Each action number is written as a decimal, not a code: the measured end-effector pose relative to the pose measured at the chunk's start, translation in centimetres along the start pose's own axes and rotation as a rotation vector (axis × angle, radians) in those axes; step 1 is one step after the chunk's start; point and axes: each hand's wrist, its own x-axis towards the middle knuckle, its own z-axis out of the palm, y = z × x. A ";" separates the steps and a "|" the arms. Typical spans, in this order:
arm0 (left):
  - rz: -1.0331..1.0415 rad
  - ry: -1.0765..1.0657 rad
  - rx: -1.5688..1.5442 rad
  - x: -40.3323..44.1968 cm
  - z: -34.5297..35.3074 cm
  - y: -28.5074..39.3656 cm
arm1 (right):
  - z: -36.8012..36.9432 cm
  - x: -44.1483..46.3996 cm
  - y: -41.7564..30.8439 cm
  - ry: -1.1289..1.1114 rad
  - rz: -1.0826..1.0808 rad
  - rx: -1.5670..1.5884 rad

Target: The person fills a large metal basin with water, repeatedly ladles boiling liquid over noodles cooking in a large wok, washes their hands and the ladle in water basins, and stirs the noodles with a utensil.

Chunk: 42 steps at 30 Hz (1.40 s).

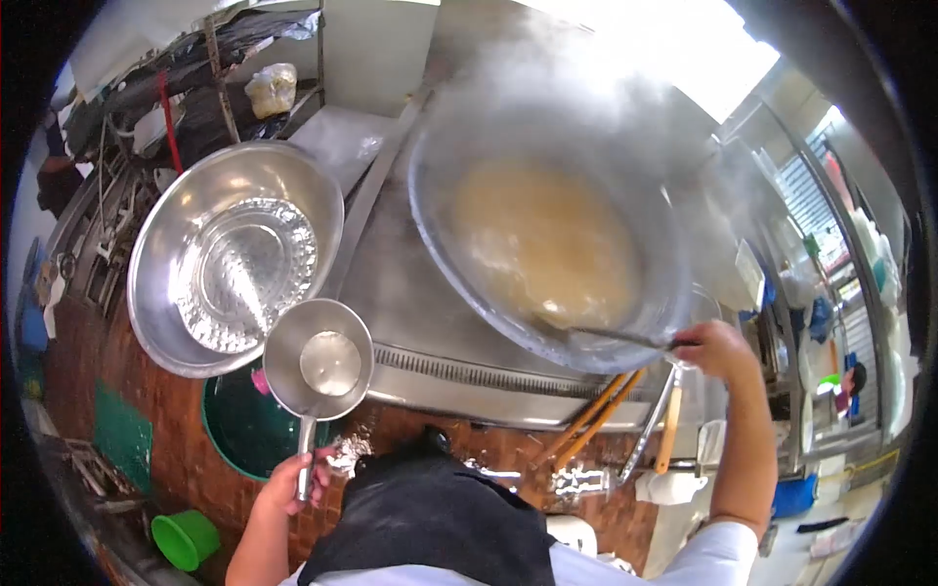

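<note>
My left hand (298, 482) is wrapped round the handle of a steel dipper (344, 319), held level with a little clear liquid in its bowl. The dipper overlaps the near rim of a wide steel basin (151, 313), which has what looks like water inside. On the right, my right hand (721, 350) grips a long thin-handled utensil (625, 337) that slants over the rim of a large wok (451, 266). Its far end is hidden in the cloudy yellow-brown liquid (547, 239). Steam covers the wok's back edge.
A steel stove top (391, 303) surrounds the wok. Long wooden handles (596, 420) and a metal rod (648, 439) lean at its front edge. Below the dipper stands a dark green tub (230, 430); a bright green bucket (186, 539) is at lower left. A cluttered rack (210, 78) stands behind.
</note>
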 end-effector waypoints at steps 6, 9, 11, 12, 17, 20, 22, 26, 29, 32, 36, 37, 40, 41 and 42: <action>0.127 0.246 0.108 0.5 3.6 1.5 | 2.8 9.8 -5.4 -0.060 -0.107 -0.282; 0.111 0.284 -0.039 1.2 2.9 0.8 | 5.4 16.6 -6.3 -0.016 -0.070 -0.330; 0.106 0.238 -0.154 1.2 1.6 0.1 | 7.1 21.9 -6.6 0.054 -0.016 -0.335; 0.106 0.237 -0.164 1.0 1.8 -0.2 | 7.5 24.7 -6.8 0.101 0.018 -0.332; 0.122 0.234 -0.247 0.0 1.3 -1.9 | 6.9 34.9 -7.6 0.120 0.134 -0.220; 0.170 0.205 -0.259 0.5 1.2 -2.0 | 10.0 35.6 -7.5 0.333 0.131 -0.130; 0.166 0.207 -0.269 -0.4 1.3 -1.8 | 10.2 34.8 -6.7 0.260 0.121 -0.117; 0.153 0.092 -0.282 -0.1 0.6 -1.4 | 7.3 30.9 -2.8 0.204 0.078 -0.226; 0.113 -0.052 -0.363 0.4 -0.1 -0.6 | -0.2 20.9 -3.8 0.194 0.032 -0.098; 0.071 -0.187 -0.241 1.2 -0.4 0.5 | -6.0 13.5 -3.3 0.074 0.006 0.007; 0.073 -0.301 -0.171 2.0 -0.9 1.6 | -8.9 6.5 -3.6 -0.038 -0.003 0.111; 0.077 -0.312 -0.164 1.9 -0.8 1.9 | -9.1 5.6 -3.5 -0.084 -0.022 0.151; 0.081 -0.303 -0.126 1.4 -1.1 2.1 | -8.7 3.6 -5.2 -0.241 0.061 0.249; 0.057 -0.307 -0.101 1.3 -1.5 2.1 | -8.3 3.7 -5.6 -0.274 0.068 0.213; 0.052 -0.303 -0.092 1.1 -1.6 2.0 | -7.6 4.1 -5.9 -0.279 0.067 0.200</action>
